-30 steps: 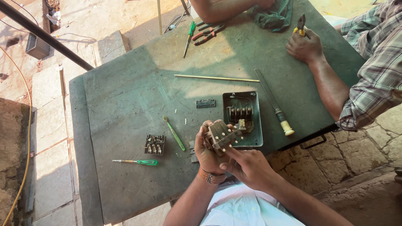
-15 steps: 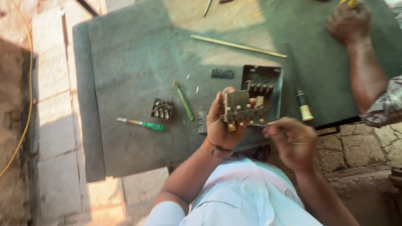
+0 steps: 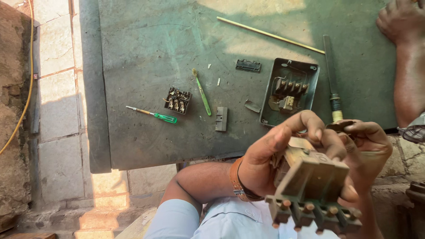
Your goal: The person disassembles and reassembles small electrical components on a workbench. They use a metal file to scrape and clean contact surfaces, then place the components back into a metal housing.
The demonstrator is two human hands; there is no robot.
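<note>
My left hand (image 3: 283,150) grips a worn switch block (image 3: 312,186) with a row of brass terminals, held close to the camera above my lap. My right hand (image 3: 367,150) is closed on the same block from the right side, fingers curled over its top edge. Behind the hands, on the green metal table (image 3: 146,44), lies an open grey switch housing (image 3: 290,90) with contacts inside.
On the table lie a green-handled screwdriver (image 3: 152,115), a green toothbrush (image 3: 201,93), a small black terminal block (image 3: 178,100), a grey plastic piece (image 3: 221,118), a black cover strip (image 3: 248,66), a thin yellow rod (image 3: 270,35) and a file (image 3: 332,84). Another person's hand (image 3: 400,20) rests at the far right.
The switch block has come up from the table edge toward the camera. My right hand has closed in on it. The view has shifted down and closer.
</note>
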